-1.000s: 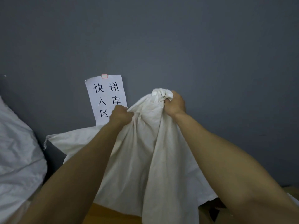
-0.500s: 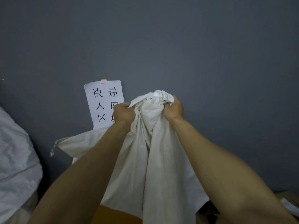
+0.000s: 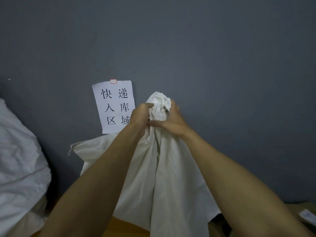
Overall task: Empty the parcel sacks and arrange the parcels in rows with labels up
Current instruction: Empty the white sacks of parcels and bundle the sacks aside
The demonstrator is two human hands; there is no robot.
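- Cloth of the limp white woven sack [image 3: 164, 182] hangs nearest, draped between both forearms above an orange-brown surface [image 3: 123, 226]. It looks slack, with no bulge of parcels.
- Left hand [image 3: 140, 115] and right hand [image 3: 172, 124] gripped the sack's gathered end some way apart a second ago. They have closed in until they nearly meet, and both clench the fabric, now wadded into a tight ball on top.
- Judging by that, this sack is emptied and is being bundled to set aside; no rows are in view.
- What looks like a brown parcel with a white label [image 3: 307, 217] shows at the lower right edge, and a second crumpled white sack [image 3: 18, 151] lies left.
- Farthest, a white paper sign with black characters [image 3: 114, 106] hangs on the grey wall [image 3: 222, 65].
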